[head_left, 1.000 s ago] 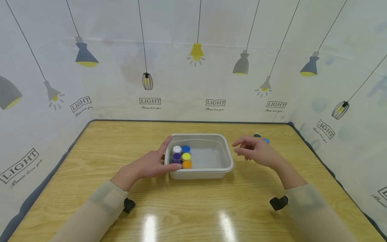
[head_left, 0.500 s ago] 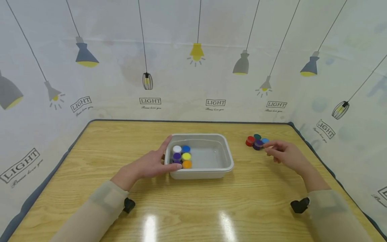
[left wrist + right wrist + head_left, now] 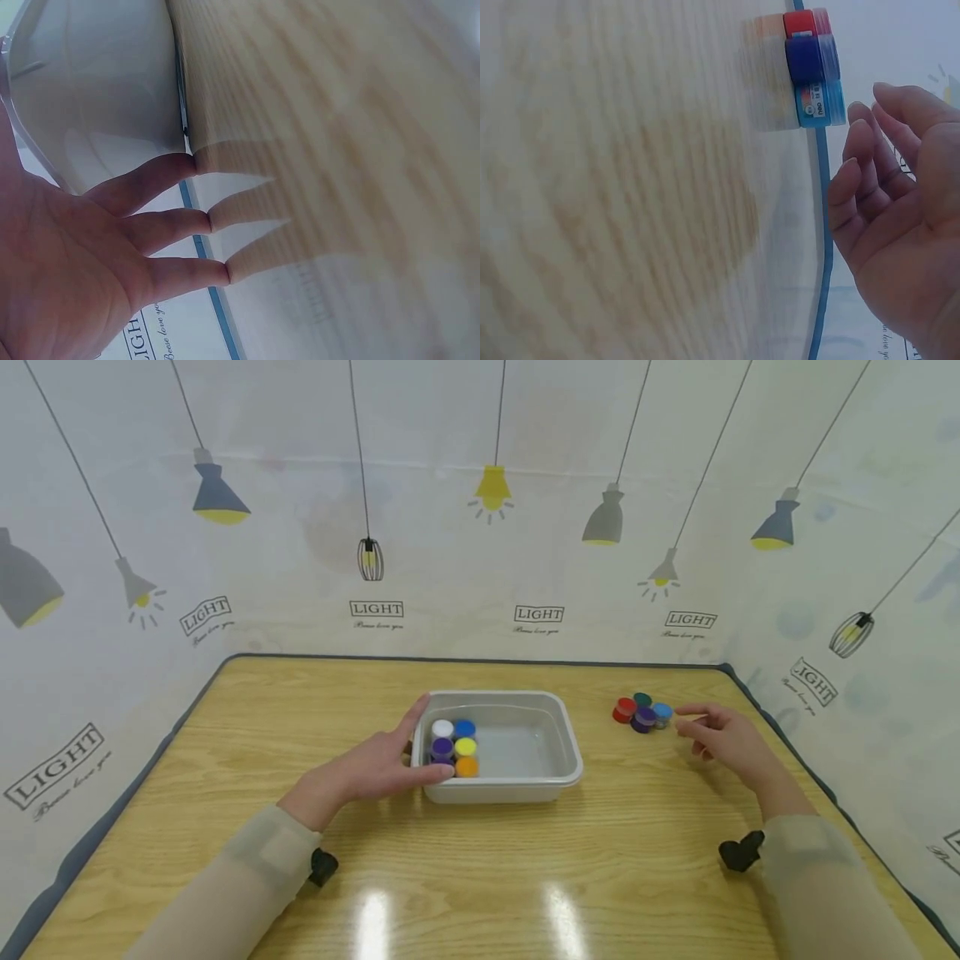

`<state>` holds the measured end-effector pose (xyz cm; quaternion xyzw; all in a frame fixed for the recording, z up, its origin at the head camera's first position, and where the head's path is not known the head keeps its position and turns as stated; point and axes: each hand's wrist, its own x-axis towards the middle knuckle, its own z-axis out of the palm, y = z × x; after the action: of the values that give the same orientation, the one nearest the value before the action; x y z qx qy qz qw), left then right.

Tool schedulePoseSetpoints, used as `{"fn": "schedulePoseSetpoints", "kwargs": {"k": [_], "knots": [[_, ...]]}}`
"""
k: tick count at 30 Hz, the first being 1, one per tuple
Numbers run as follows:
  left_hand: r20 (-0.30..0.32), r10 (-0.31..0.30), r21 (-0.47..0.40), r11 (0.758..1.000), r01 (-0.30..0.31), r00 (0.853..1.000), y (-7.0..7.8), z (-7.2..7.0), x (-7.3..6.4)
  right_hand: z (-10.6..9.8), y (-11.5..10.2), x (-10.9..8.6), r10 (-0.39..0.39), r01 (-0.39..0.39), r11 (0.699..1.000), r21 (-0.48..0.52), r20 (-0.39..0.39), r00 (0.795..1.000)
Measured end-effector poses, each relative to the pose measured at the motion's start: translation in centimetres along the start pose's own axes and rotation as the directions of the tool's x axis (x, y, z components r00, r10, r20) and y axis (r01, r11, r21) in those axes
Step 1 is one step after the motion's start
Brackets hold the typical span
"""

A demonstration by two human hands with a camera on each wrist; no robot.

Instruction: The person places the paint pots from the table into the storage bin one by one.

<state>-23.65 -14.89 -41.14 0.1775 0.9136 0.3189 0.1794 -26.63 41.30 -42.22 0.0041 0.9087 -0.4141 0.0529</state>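
At the left end of a white plastic box (image 3: pixel 517 783), my left hand (image 3: pixel 375 767) lies with its thumb over the near rim and index finger along the far left corner. Its other fingers (image 3: pixel 184 225) extend straight down to the table beside the box wall. Small paint jars fill the box's left side: white (image 3: pixel 442 728), blue (image 3: pixel 465 727), yellow (image 3: pixel 466 747), orange (image 3: pixel 467 766) and purple (image 3: pixel 442 747), one partly under the thumb. My right hand (image 3: pixel 722 739) hovers just right of a light blue jar (image 3: pixel 662 712), fingers loosely bent, holding nothing.
Against the light blue jar stand a red jar (image 3: pixel 623 710), a dark green jar (image 3: pixel 642 699) and a purple jar (image 3: pixel 643 720) on the wooden table (image 3: pixel 525 860). A lamp-printed backdrop (image 3: pixel 435 527) rises behind the table's dark edge.
My right hand has moved right, from beside the box past the jar cluster, uncovering the red and purple jars. The left hand and the box stay in place.
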Motion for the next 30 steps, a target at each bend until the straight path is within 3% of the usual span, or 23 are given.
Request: {"fn": "schedulePoseSetpoints", "kwargs": {"k": [11,18,30], "knots": [[-0.008,-0.002,0.016,1.0,0.002,1.0,-0.3,0.2,0.2,0.1,0.8,2.1,0.017,-0.018,0.999,-0.031,-0.002,1.0],[-0.011,-0.003,0.004,1.0,0.003,1.0,-0.1,0.0,0.2,0.5,0.7,3.3,0.049,-0.049,0.999,0.011,0.021,0.999],[-0.008,-0.011,0.003,1.0,0.011,1.0,-0.1,0.0,0.2,0.9,0.4,3.7,0.074,-0.074,0.997,-0.014,0.027,0.997]]}}
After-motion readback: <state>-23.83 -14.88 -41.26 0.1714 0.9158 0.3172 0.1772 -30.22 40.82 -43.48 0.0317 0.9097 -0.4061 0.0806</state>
